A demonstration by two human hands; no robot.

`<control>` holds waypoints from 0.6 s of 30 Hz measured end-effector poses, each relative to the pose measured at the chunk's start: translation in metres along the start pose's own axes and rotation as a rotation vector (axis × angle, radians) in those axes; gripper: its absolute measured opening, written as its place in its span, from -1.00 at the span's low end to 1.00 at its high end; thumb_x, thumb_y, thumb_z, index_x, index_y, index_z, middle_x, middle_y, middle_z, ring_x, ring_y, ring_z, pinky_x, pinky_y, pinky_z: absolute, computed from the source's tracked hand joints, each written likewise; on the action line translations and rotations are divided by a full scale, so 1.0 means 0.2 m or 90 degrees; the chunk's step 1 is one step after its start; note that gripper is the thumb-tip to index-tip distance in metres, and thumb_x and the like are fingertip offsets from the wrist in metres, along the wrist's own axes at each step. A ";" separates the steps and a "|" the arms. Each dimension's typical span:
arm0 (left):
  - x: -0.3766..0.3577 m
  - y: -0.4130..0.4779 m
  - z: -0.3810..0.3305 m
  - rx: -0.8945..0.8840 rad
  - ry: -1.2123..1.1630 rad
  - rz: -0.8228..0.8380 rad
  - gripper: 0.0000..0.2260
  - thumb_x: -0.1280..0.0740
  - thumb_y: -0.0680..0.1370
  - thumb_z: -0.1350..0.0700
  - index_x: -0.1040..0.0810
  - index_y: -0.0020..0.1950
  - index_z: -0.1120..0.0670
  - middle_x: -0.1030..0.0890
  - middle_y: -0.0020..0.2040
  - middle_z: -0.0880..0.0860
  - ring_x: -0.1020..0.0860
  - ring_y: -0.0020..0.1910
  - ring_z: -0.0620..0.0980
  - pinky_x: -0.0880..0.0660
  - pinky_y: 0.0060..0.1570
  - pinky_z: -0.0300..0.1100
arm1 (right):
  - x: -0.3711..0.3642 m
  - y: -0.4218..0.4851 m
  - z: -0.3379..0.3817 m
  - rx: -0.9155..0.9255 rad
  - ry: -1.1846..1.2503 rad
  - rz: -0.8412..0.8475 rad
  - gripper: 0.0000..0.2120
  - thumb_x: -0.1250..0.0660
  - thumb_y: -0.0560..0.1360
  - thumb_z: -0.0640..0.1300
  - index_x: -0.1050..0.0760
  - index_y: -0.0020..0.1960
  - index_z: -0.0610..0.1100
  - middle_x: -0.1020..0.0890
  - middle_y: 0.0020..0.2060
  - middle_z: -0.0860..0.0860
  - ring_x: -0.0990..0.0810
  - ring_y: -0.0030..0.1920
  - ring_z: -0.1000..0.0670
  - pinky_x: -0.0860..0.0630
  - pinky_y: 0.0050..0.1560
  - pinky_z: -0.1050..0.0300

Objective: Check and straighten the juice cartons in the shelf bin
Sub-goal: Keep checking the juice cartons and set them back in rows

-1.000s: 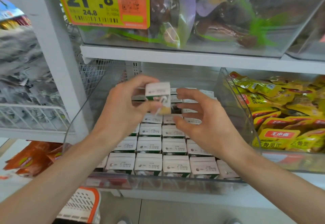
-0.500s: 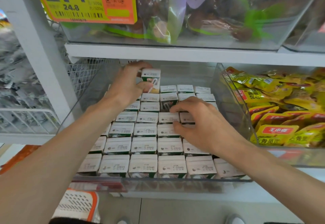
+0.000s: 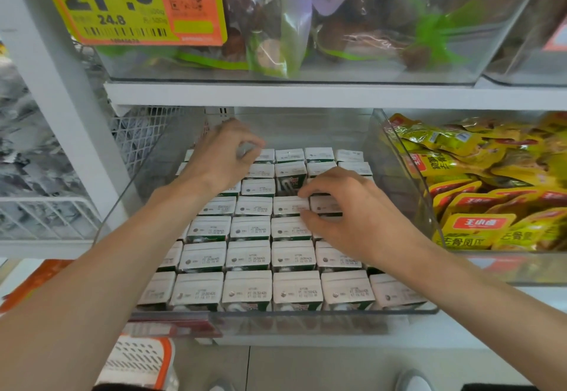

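While both hands reach into the clear bin (image 3: 306, 324) on the middle shelf (image 3: 306, 96), the cartons (image 3: 248, 255) stand upright in tight rows, white tops with printed dates facing up. The left hand (image 3: 221, 160) hovers over the back left corner with its fingers curled and thumb near the forefinger; whether it pinches anything there I cannot tell. The right hand (image 3: 352, 215) sits right of the middle, its forefinger and thumb curled around a carton (image 3: 323, 206) in the fourth row from the back. Just behind its fingertip, a straw (image 3: 287, 188) shows on an exposed carton face. Yellow packets (image 3: 475, 200) fill the next bin on the right. A yellow and orange price tag (image 3: 122, 1) hangs on the bin above. A white and orange basket (image 3: 138, 360) sits below.
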State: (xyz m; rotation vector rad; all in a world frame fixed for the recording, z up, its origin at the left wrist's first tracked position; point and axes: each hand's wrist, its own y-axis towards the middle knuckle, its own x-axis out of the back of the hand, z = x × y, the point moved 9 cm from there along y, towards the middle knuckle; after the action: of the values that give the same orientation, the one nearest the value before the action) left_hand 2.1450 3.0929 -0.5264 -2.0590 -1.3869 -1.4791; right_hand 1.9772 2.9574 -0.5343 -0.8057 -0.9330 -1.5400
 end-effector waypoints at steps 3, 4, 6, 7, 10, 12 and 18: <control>-0.03 0.04 -0.13 -0.041 0.026 0.024 -0.74 -0.44 0.64 0.08 -0.66 0.33 0.00 -0.66 0.28 0.05 -0.59 0.28 0.07 -0.47 0.38 0.02 | 0.00 -0.01 0.00 0.003 -0.008 -0.003 -0.69 -0.42 0.63 0.05 -0.59 0.35 0.09 -0.56 0.31 0.12 -0.48 0.36 0.06 -0.38 0.19 0.24; -0.05 0.06 -0.18 -0.054 0.057 0.035 -0.71 -0.45 0.63 0.07 -0.65 0.35 -0.01 -0.68 0.28 0.04 -0.60 0.29 0.06 -0.47 0.37 0.00 | 0.00 -0.01 0.00 0.003 -0.008 -0.004 -0.70 -0.42 0.63 0.05 -0.59 0.35 0.09 -0.56 0.31 0.11 -0.48 0.36 0.06 -0.39 0.21 0.23; -0.09 0.10 -0.25 -0.076 0.123 0.054 -0.72 -0.48 0.61 0.06 -0.68 0.32 0.00 -0.71 0.24 0.02 -0.63 0.27 0.08 -0.49 0.26 -0.04 | 0.01 -0.01 -0.01 0.008 -0.009 -0.010 -0.71 -0.42 0.63 0.05 -0.61 0.33 0.07 -0.57 0.29 0.10 -0.49 0.35 0.05 -0.42 0.22 0.21; -0.10 0.12 -0.27 -0.080 0.146 0.070 -0.74 -0.48 0.61 0.05 -0.69 0.29 0.02 -0.72 0.22 0.04 -0.65 0.24 0.10 -0.50 0.21 -0.05 | 0.01 -0.02 -0.01 0.011 -0.011 -0.012 -0.72 -0.41 0.63 0.05 -0.61 0.33 0.06 -0.58 0.28 0.10 -0.49 0.34 0.04 -0.42 0.22 0.21; -0.13 0.15 -0.29 -0.090 0.187 0.124 -0.70 -0.49 0.60 0.04 -0.66 0.32 0.04 -0.70 0.24 0.09 -0.63 0.23 0.14 -0.50 0.19 -0.05 | 0.01 -0.02 -0.01 0.013 -0.014 -0.012 -0.72 -0.40 0.64 0.05 -0.61 0.33 0.06 -0.57 0.29 0.09 -0.49 0.33 0.04 -0.41 0.23 0.20; -0.14 0.16 -0.29 -0.095 0.201 0.144 -0.66 -0.49 0.60 0.03 -0.64 0.37 0.03 -0.68 0.26 0.10 -0.61 0.24 0.15 -0.49 0.20 -0.04 | 0.01 -0.02 -0.01 0.011 -0.014 -0.009 -0.72 -0.39 0.64 0.05 -0.60 0.34 0.06 -0.56 0.31 0.10 -0.47 0.34 0.03 -0.42 0.24 0.18; -0.18 0.15 -0.29 -0.118 0.212 0.152 -0.63 -0.53 0.56 0.07 -0.64 0.37 0.02 -0.68 0.27 0.09 -0.58 0.26 0.12 -0.45 0.14 -0.09 | 0.02 -0.02 0.00 0.012 -0.020 -0.008 -0.71 -0.38 0.65 0.05 -0.59 0.35 0.07 -0.56 0.31 0.12 -0.46 0.36 0.05 -0.38 0.24 0.22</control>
State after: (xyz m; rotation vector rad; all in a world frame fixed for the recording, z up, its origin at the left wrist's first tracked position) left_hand 2.1333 3.0188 -0.5215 -1.8855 -0.8766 -1.7938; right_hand 1.9717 2.9566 -0.5318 -0.8139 -0.9765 -1.5315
